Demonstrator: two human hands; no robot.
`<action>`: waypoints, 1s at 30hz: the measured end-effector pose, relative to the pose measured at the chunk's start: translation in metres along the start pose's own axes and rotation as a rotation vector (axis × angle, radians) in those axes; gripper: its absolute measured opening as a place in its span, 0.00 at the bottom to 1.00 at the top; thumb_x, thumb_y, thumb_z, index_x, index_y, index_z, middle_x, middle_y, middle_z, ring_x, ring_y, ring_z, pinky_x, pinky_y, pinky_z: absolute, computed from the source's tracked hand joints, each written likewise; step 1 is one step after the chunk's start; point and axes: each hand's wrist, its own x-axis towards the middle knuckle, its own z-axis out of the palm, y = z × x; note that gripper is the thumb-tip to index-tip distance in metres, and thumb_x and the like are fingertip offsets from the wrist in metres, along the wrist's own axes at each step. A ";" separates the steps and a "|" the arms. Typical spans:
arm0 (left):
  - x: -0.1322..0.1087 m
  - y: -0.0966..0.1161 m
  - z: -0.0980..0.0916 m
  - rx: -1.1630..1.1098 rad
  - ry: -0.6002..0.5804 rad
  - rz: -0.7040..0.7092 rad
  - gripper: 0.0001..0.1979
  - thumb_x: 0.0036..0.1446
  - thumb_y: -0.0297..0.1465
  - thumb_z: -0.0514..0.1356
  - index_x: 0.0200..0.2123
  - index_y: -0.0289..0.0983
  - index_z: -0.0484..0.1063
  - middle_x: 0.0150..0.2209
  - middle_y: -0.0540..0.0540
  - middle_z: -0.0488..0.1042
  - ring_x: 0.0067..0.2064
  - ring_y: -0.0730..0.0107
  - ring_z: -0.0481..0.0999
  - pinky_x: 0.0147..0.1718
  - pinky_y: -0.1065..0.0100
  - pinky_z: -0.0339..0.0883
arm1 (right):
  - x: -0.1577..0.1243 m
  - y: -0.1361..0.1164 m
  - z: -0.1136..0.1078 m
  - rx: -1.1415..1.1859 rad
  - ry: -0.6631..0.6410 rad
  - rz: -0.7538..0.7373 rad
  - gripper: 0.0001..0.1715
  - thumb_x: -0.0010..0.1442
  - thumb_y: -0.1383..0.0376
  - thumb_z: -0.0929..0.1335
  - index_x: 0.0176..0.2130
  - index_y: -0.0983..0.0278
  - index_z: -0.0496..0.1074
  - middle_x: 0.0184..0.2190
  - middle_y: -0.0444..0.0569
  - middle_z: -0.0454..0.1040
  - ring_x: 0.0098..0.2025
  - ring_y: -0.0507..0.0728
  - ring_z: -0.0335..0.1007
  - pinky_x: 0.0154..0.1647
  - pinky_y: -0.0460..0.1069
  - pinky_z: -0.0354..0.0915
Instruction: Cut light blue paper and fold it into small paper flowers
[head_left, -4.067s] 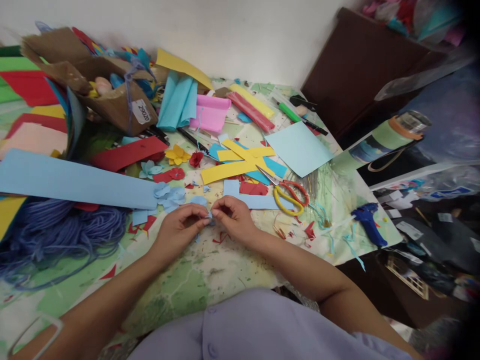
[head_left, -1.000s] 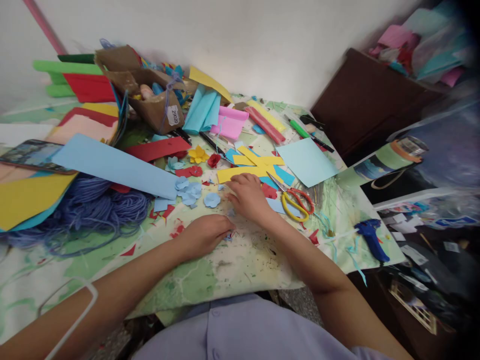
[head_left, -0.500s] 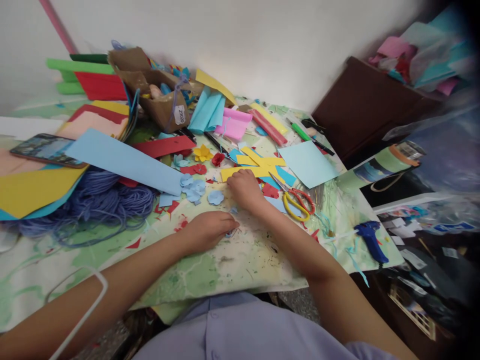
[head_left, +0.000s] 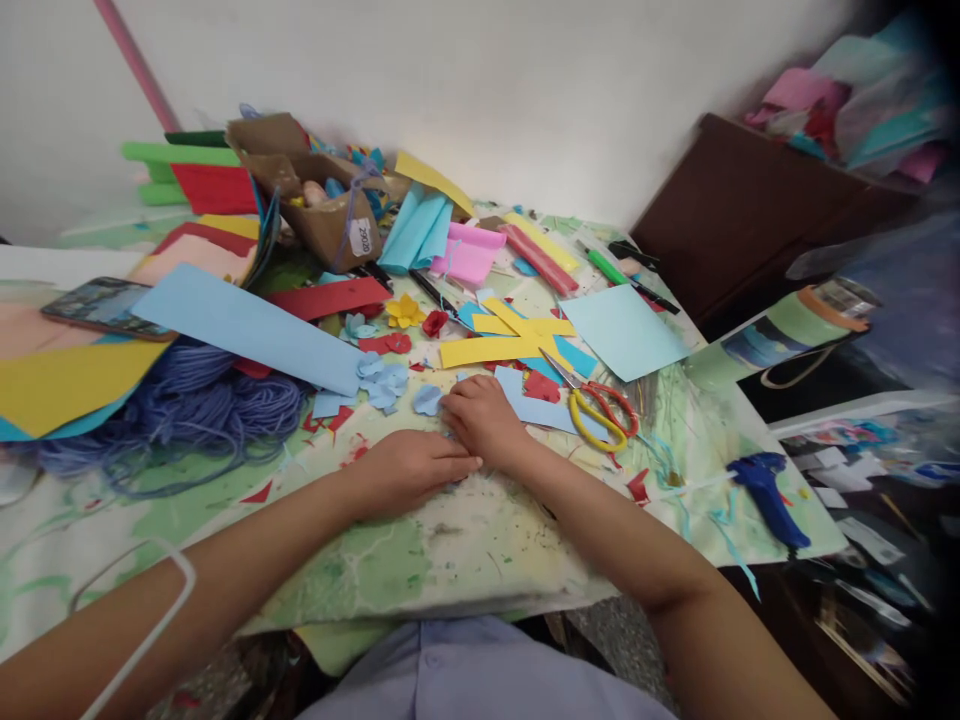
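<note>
On the table, just beside the pale blue paper flower, the right hand rests curled, its hold on anything hidden, while the left hand lies flat and open nearer the person, with the yellow-and-red-handled scissors right of that flower and the blue yarn left of it.

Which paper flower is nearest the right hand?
The lone pale blue paper flower, just left of the right hand; the blue cluster sits farther left, the yellow flower and red flower farther up.

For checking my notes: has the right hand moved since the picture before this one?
Yes, the right hand came toward the person, now level with the red-and-yellow scissors.
</note>
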 end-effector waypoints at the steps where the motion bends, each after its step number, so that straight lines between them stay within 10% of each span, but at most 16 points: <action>1: -0.002 -0.005 -0.004 0.054 0.058 -0.022 0.17 0.59 0.30 0.53 0.50 0.46 0.72 0.44 0.46 0.79 0.41 0.63 0.78 0.39 0.65 0.69 | -0.001 0.002 0.002 -0.004 0.002 0.013 0.14 0.60 0.67 0.64 0.44 0.65 0.74 0.39 0.52 0.72 0.44 0.59 0.59 0.46 0.53 0.53; 7: -0.013 -0.051 -0.050 0.282 0.237 -0.357 0.12 0.59 0.33 0.53 0.40 0.41 0.75 0.39 0.43 0.79 0.41 0.59 0.76 0.42 0.62 0.66 | -0.003 0.008 0.003 0.040 0.046 0.085 0.16 0.55 0.74 0.63 0.42 0.65 0.74 0.40 0.52 0.72 0.45 0.59 0.60 0.48 0.53 0.52; 20: -0.007 -0.059 -0.073 0.140 -0.264 -0.329 0.13 0.60 0.35 0.51 0.34 0.36 0.75 0.34 0.43 0.74 0.38 0.63 0.72 0.39 0.65 0.63 | -0.004 0.013 0.010 0.206 0.245 0.030 0.13 0.56 0.72 0.63 0.40 0.66 0.74 0.39 0.52 0.74 0.44 0.59 0.64 0.47 0.54 0.56; 27: 0.000 -0.032 -0.053 -0.428 0.222 -0.551 0.11 0.54 0.39 0.60 0.29 0.37 0.71 0.28 0.48 0.71 0.31 0.69 0.68 0.32 0.68 0.62 | -0.013 -0.008 0.000 0.326 0.420 -0.108 0.11 0.62 0.62 0.63 0.41 0.66 0.71 0.37 0.52 0.75 0.42 0.57 0.65 0.46 0.53 0.57; 30: 0.003 -0.012 -0.031 -0.805 0.262 -0.678 0.12 0.51 0.40 0.62 0.28 0.37 0.70 0.24 0.52 0.67 0.26 0.74 0.64 0.26 0.72 0.58 | -0.020 -0.017 -0.002 0.406 0.418 -0.103 0.14 0.63 0.58 0.63 0.41 0.65 0.71 0.35 0.51 0.75 0.40 0.56 0.66 0.45 0.53 0.58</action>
